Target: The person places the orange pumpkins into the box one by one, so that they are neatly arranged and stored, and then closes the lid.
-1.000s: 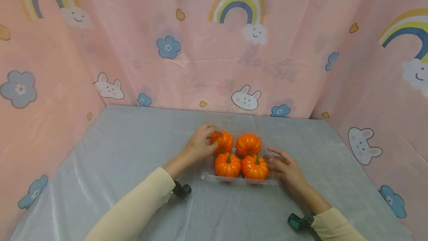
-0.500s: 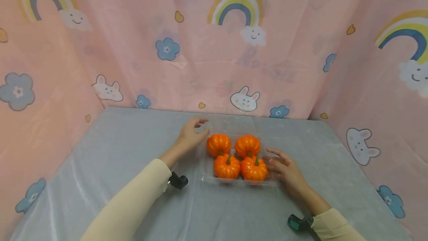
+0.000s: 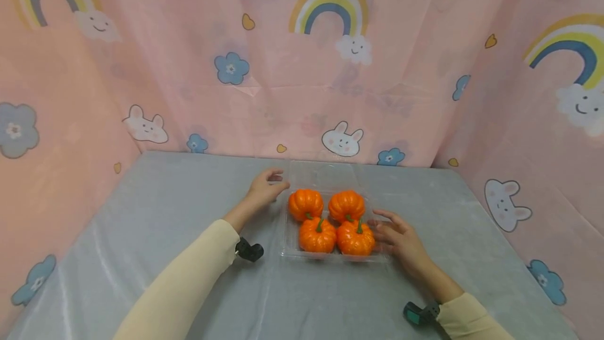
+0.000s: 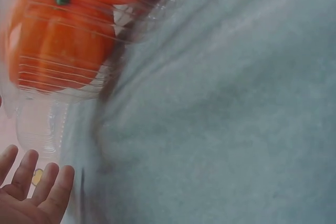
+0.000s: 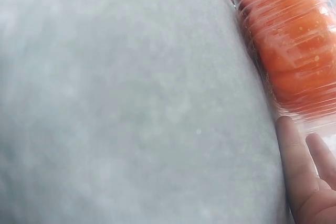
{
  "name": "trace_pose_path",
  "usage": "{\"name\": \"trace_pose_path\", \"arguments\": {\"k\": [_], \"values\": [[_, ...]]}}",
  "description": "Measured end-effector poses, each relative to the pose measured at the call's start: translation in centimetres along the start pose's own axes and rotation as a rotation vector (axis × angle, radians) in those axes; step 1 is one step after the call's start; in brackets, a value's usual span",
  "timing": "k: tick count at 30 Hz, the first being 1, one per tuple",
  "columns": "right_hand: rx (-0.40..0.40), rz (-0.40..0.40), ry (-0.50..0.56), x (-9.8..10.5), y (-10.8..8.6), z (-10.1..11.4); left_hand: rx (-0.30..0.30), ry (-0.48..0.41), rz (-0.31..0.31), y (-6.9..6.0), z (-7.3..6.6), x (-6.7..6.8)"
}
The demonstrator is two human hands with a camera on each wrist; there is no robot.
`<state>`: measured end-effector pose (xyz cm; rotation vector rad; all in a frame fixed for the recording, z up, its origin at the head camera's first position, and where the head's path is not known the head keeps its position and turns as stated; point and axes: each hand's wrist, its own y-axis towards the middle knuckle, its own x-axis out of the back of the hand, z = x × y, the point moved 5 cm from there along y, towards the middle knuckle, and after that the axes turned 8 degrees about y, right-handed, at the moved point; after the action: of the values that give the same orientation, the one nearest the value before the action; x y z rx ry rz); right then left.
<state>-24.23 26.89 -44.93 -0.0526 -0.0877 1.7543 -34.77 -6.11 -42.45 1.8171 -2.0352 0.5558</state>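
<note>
Several small orange pumpkins sit in a clear plastic clamshell box, two at the back and two in front. The back left pumpkin and front left pumpkin show green stems, as do the back right pumpkin and front right pumpkin. The clear lid lies folded back behind them. My left hand hovers off the box's back left corner, fingers spread and holding nothing. My right hand lies along the box's right wall, its fingers relaxed against the ribbed plastic.
The box stands on a table with a grey cloth. A pink printed curtain hangs behind and on both sides. Dark wrist cameras sit on the left wrist and right wrist.
My left hand has let go of the back left pumpkin and drawn away to the left. That pumpkin now rests in the box. My right hand has stayed by the box's right side.
</note>
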Motion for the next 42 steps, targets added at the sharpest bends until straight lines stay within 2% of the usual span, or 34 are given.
{"name": "trace_pose_path", "arguments": {"k": [7, 19, 27, 35, 39, 42], "values": [[0.002, 0.011, 0.018, 0.1, 0.1, -0.1, 0.026, -0.017, 0.021, 0.2, 0.3, -0.5], [0.009, 0.013, 0.021, 0.1, -0.2, 0.1, 0.058, -0.058, 0.022, 0.0, 0.7, -1.2], [0.019, 0.028, -0.019, 0.0, -0.4, 0.5, 0.034, -0.163, 0.025, 0.0, 0.8, -1.6], [0.035, 0.017, -0.085, 0.0, -1.5, 0.8, 0.082, -0.258, 0.071, 0.2, 1.2, -2.1], [0.049, 0.013, -0.089, -0.1, -2.3, 1.1, 0.071, -0.286, 0.076, 0.3, 1.2, -2.0], [0.020, -0.006, -0.061, -0.2, -2.8, 1.0, 0.065, -0.299, 0.078, 0.4, 1.0, -1.9]]}}
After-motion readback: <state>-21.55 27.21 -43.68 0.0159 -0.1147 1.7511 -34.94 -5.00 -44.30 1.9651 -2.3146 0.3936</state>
